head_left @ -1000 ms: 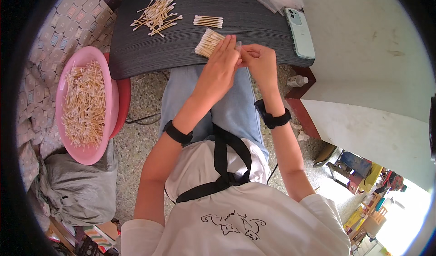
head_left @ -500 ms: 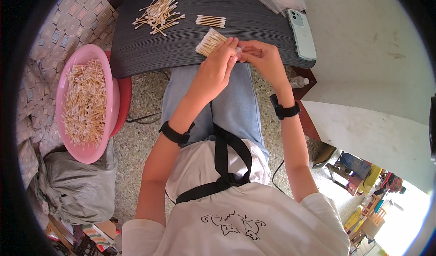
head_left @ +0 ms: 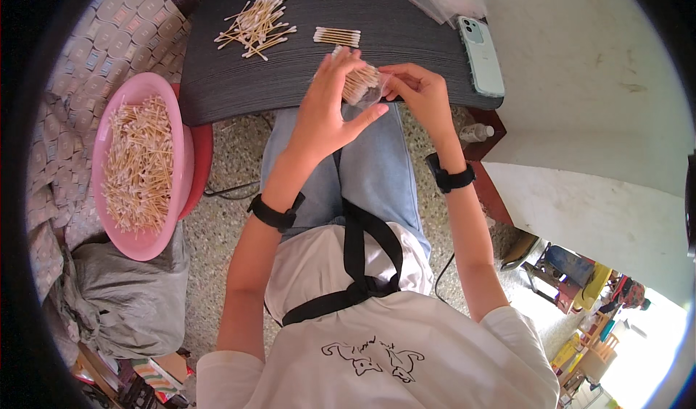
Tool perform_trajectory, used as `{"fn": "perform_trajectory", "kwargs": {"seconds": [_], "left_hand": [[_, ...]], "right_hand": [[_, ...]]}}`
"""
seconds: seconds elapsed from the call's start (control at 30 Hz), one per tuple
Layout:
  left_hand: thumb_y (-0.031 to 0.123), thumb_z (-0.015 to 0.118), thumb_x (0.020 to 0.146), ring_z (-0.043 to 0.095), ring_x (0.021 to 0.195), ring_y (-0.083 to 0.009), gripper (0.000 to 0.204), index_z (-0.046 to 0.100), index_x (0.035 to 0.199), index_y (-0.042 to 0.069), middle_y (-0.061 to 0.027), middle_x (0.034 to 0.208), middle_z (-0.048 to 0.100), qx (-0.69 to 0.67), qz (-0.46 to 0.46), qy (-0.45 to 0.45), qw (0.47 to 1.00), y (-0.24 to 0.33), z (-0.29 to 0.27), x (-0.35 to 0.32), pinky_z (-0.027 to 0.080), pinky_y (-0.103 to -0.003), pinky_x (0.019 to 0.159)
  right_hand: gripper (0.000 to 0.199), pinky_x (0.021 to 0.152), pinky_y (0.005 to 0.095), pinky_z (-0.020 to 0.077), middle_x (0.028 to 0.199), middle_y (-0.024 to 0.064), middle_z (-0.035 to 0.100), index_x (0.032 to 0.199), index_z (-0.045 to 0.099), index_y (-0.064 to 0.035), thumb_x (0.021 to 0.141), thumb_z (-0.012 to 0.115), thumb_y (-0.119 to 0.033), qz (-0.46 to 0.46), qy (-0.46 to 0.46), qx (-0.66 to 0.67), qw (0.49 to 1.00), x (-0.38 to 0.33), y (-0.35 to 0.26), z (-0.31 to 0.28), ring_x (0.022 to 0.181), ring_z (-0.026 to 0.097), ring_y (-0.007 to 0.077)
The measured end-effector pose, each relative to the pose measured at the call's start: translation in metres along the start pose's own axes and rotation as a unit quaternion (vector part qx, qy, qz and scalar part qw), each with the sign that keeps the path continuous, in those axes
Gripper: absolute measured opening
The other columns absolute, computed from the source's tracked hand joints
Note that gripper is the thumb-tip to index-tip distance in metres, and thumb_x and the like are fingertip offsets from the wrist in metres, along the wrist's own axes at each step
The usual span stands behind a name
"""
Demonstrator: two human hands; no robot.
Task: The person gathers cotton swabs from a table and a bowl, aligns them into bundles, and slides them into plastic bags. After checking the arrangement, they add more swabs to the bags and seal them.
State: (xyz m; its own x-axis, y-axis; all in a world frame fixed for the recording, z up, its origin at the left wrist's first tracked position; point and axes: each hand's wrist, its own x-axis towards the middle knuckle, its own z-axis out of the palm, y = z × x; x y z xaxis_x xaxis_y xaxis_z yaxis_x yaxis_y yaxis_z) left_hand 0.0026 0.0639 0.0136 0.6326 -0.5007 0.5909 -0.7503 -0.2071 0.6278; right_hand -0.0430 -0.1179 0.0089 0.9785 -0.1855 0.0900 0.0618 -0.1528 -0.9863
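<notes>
Both hands, left hand (head_left: 330, 108) and right hand (head_left: 417, 93), grip a cotton-swab bundle (head_left: 359, 83) in a clear bag (head_left: 373, 93) (packing under way) at the table's (head_left: 304, 68) near edge.

Both forearms came up from the lower edge and converged ahead of the knees. Left hand (head_left: 328, 112): palm down, fingers spread, thumb stretched rightward, grip closed from the left side. Right hand (head_left: 419, 93): fingers curled, fingertips pinched, almost meeting the left. A black band sat on each wrist. Elbows bent.
</notes>
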Motion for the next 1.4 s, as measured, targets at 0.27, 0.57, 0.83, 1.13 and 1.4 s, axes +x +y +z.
{"fn": "perform_trajectory", "kwargs": {"seconds": [0.27,0.57,0.83,1.13,1.4], "left_hand": [[0.026,0.069,0.08,0.038,0.131,-0.0354,0.062,0.044,0.13,-0.003,-0.0206,0.136,0.046,0.114,-0.002,-0.016,0.993,-0.01,0.015,-0.006,0.027,-0.047,0.11],[0.012,0.065,0.078,0.043,0.127,-0.0325,0.051,0.049,0.123,-0.006,-0.0212,0.131,0.049,0.125,0.023,-0.047,0.991,-0.011,0.011,-0.003,0.03,-0.044,0.109],[0.012,0.067,0.076,0.047,0.124,-0.0288,0.048,0.053,0.119,-0.004,-0.0181,0.127,0.054,0.157,0.037,-0.049,0.986,-0.016,0.008,-0.001,0.033,-0.043,0.108],[0.015,0.068,0.078,0.049,0.122,-0.0286,0.044,0.058,0.116,-0.004,-0.0176,0.127,0.055,0.164,0.016,-0.025,0.986,-0.015,0.013,-0.002,0.034,-0.042,0.107],[0.023,0.069,0.081,0.048,0.123,-0.0323,0.051,0.054,0.124,0.0,-0.0177,0.131,0.052,0.179,-0.005,-0.023,0.984,-0.011,0.017,0.0,0.036,-0.042,0.105]], "right_hand": [[0.02,0.068,0.0245,0.0533,0.084,0.0098,0.068,0.106,0.064,0.0049,0.088,0.059,-0.003,0.021,0.004,0.046,0.999,-0.022,0.0,0.008,0.073,0.064,0.0118],[0.013,0.064,0.0229,0.0532,0.081,0.0088,0.068,0.097,0.065,0.0041,0.085,0.062,-0.002,0.019,0.007,0.026,0.999,-0.02,-0.002,0.01,0.07,0.064,0.0106],[0.007,0.06,0.022,0.0516,0.075,0.0059,0.067,0.089,0.065,0.0026,0.086,0.063,-0.004,0.033,0.018,-0.031,0.999,-0.019,-0.007,0.015,0.066,0.063,0.0088],[0.008,0.063,0.0225,0.0516,0.077,0.0062,0.067,0.091,0.062,0.0033,0.088,0.061,-0.004,0.014,0.047,0.006,0.999,-0.028,-0.002,0.017,0.069,0.064,0.0097],[0.004,0.067,0.024,0.0507,0.095,0.0102,0.067,0.094,0.055,0.0006,0.092,0.053,-0.002,-0.017,0.112,0.002,0.994,-0.036,-0.005,0.025,0.074,0.063,0.0114]]}}
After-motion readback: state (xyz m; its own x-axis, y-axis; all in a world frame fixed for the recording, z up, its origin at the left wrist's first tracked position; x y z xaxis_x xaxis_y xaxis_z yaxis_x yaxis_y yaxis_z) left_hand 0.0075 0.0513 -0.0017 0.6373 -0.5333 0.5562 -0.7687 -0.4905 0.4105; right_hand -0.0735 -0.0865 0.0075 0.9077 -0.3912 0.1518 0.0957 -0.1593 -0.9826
